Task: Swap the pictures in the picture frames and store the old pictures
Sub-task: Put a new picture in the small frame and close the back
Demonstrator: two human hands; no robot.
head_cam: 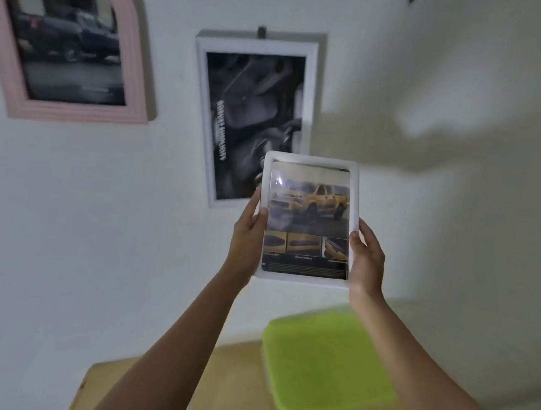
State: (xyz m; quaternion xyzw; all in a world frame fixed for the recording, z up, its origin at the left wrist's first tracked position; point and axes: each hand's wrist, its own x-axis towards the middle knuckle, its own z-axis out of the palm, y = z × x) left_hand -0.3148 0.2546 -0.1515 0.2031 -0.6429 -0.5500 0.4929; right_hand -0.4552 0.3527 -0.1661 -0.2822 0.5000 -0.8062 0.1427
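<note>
White frame [357,193] between 2 hands (upright)

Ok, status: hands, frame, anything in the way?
Left hand and right hand grip white frame by its sides. Yellow-truck picture inside. Green-lidded box below, not touching.

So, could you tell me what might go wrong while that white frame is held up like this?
The left hand and right hand grip the held frame only by its side edges, so it could slip and drop onto the green lid or wooden table below.
Its top corner overlaps the hanging white frame in this view; if close, a bump might knock that one off the wall.
</note>
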